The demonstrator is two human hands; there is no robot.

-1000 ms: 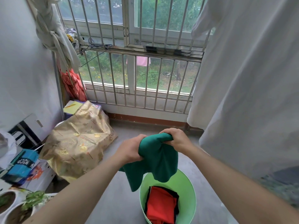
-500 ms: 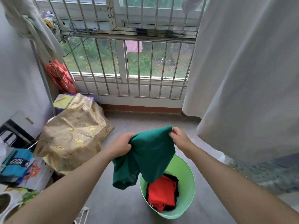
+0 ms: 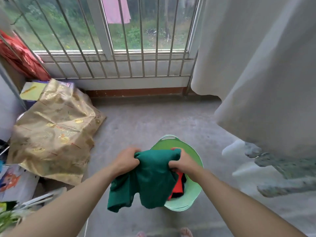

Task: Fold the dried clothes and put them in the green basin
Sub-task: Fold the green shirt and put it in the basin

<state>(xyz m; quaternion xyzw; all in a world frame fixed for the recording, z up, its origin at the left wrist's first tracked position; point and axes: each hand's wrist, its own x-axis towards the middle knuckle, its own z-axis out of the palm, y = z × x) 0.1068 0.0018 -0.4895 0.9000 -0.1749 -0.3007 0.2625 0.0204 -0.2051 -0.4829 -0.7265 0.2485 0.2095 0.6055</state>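
A dark green garment (image 3: 150, 180) hangs bunched between both hands, right over the light green basin (image 3: 191, 190) on the floor. My left hand (image 3: 125, 160) grips its left top edge and my right hand (image 3: 183, 162) grips its right top edge. Inside the basin lie a folded red cloth (image 3: 177, 187) and a black one beneath it, mostly hidden by the green garment.
A gold foil bag (image 3: 56, 130) leans at the left, with boxes and a plant beside it. A large white sheet (image 3: 259, 69) hangs at the right over patterned cloth (image 3: 282, 165). A barred window (image 3: 119, 48) closes the far side. Grey floor lies around the basin.
The view has tilted down and closer. Both hands have lowered the green garment toward the basin, and it now covers most of the red cloth.
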